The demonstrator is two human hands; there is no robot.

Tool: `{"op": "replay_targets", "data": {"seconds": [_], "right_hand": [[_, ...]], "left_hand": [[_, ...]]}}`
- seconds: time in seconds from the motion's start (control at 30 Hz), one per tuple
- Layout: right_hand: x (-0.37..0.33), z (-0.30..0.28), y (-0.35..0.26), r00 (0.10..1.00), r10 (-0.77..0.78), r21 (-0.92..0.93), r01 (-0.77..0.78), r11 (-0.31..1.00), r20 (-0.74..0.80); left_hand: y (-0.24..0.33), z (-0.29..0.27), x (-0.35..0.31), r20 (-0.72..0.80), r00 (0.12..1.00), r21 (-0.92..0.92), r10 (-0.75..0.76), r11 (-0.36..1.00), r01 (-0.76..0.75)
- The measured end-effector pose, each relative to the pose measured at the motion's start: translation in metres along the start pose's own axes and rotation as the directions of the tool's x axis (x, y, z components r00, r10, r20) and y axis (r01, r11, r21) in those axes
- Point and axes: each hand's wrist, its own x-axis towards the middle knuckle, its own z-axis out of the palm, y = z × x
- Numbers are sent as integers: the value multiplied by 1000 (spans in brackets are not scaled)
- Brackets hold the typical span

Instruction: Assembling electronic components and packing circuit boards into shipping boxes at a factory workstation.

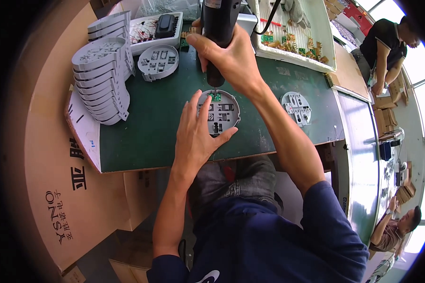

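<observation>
Beneath the right hand (231, 59), clenched around an electric screwdriver (218, 28), the left hand (196, 137) lay spread flat, pinning a round grey housing (222, 113), probably steadying it for the bit.

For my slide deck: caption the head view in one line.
Right hand drives a black electric screwdriver into a round grey plastic base steadied by the left hand on a green mat.

A green-topped bench (160, 118) carries three round grey plastic bases: one at centre (219, 113), one right (296, 108), one upper left (158, 61), beside a leaning stack (104, 80), perhaps matching bases.
</observation>
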Motion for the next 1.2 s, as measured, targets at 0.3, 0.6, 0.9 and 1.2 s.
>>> {"op": "replay_targets", "data": {"seconds": [0.3, 0.6, 0.9, 1.2], "right_hand": [[20, -24, -25, 995, -79, -25, 78, 997, -67], [-75, -66, -23, 899, 418, 36, -426, 904, 131], [-161, -62, -16, 612, 590, 546, -775, 318, 526], [-141, -178, -41, 943, 306, -894, -23, 448, 129]], "left_hand": [[-1, -7, -2, -35, 999, -105, 32, 994, -35], [10, -25, -11, -276, 940, -302, 198, 911, -281], [21, -3, -27, -160, 911, -355, 381, 839, -413], [7, -78, -14, -428, 872, -1, 238, 965, -263]]}}
